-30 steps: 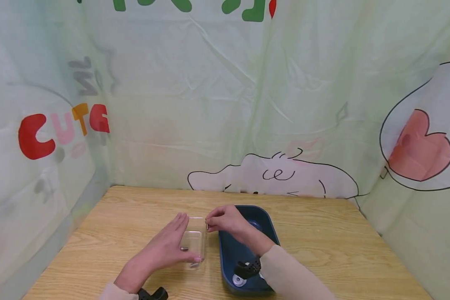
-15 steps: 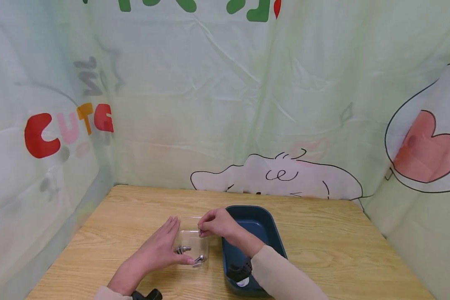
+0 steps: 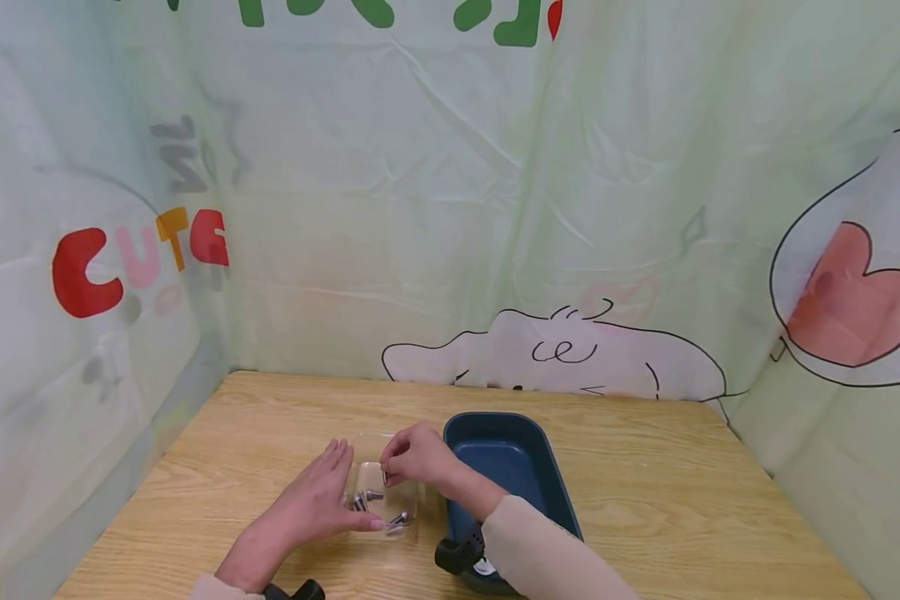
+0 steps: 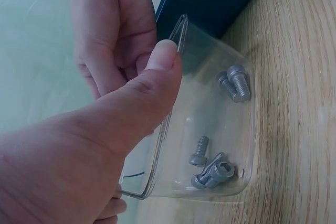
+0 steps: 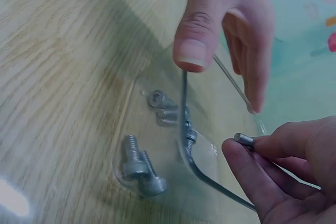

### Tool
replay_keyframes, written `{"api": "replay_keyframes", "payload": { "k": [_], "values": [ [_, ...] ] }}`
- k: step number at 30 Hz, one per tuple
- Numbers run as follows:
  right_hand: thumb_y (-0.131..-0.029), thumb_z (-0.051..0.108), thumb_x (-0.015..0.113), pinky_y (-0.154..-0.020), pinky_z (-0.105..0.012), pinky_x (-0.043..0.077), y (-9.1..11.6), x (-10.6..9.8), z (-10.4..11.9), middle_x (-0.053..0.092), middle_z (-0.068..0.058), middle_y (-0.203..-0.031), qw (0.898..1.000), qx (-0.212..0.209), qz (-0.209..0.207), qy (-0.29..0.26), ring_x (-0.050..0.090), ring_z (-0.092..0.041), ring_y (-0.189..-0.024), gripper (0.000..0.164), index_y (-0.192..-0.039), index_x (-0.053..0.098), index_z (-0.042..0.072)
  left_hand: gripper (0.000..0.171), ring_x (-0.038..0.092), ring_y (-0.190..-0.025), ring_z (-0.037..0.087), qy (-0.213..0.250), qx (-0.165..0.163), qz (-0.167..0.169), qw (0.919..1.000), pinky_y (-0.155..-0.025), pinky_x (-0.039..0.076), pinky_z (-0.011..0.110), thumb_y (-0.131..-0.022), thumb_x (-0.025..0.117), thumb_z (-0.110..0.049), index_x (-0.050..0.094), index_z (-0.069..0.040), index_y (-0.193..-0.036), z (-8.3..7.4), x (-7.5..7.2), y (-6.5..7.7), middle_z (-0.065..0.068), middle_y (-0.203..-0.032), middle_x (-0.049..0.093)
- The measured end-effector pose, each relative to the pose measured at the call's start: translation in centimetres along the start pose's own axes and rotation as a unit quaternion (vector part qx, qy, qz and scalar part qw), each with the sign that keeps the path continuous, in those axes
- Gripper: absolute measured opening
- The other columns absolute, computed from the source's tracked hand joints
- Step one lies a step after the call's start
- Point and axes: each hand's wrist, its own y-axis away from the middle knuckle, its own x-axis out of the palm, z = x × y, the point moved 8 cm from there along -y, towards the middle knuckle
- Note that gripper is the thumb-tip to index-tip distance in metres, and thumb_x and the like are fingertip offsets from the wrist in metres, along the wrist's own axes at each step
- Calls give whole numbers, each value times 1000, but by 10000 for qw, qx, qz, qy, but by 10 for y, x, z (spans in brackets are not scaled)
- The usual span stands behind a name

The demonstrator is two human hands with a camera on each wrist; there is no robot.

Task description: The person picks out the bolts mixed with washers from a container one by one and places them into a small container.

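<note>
A small clear plastic box (image 3: 399, 498) stands on the table with several socket-head bolts (image 4: 239, 83) lying loose at its bottom. My left hand (image 3: 317, 498) spans the box's left side, its fingers extended along the far end and its thumb resting on the near rim. Between the thumb and index finger of my right hand (image 3: 420, 457), a small metal bolt (image 5: 244, 139) is pinched above the box's rim; only one cylindrical end shows. In the right wrist view, the left thumb (image 5: 192, 51) lies over the edge of the box.
Right of the box is a deep dark blue tray (image 3: 506, 458), with the right forearm crossing over it. A white round piece (image 3: 484, 567) lies in its near end, partly hidden by the black wrist camera (image 3: 459, 553). A printed curtain (image 3: 360, 250) hangs behind the wooden table (image 3: 667, 483).
My right hand has moved left from the tray side, carrying the pinched bolt over the box. My left hand has shifted slightly left, uncovering more bolts in the box.
</note>
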Motion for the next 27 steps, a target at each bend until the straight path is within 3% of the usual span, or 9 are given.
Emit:
{"api": "replay_keyframes", "payload": {
  "k": [5,16,27],
  "values": [
    [-88,-2,69,-74,-40,63,-1,2,0,68,-9,-77,9999,5,-49,160,73,-22,-69,8,-93,72,-8,122,24,-149,45,-36,-11,62,10000,-119,28,57,-69,78,-66,31,13,-148,0,1,-1,33,-157,27],
    [-91,2,68,-79,-40,62,1,-5,-4,70,-13,-86,9996,152,11,-219,74,-22,-76,14,-101,71,-7,120,24,-149,44,-83,-5,51,10000,-119,28,57,-69,79,-64,31,13,-148,-2,1,-2,32,-157,28],
    [-95,4,63,-84,-43,61,9,-43,-6,71,-20,-93,9948,-118,-37,-1010,74,-23,-81,22,-108,65,-13,119,22,-150,43,30,-79,-61,9999,-120,26,56,-72,77,-64,29,11,-150,1,-2,-3,30,-159,25]
  ]
}}
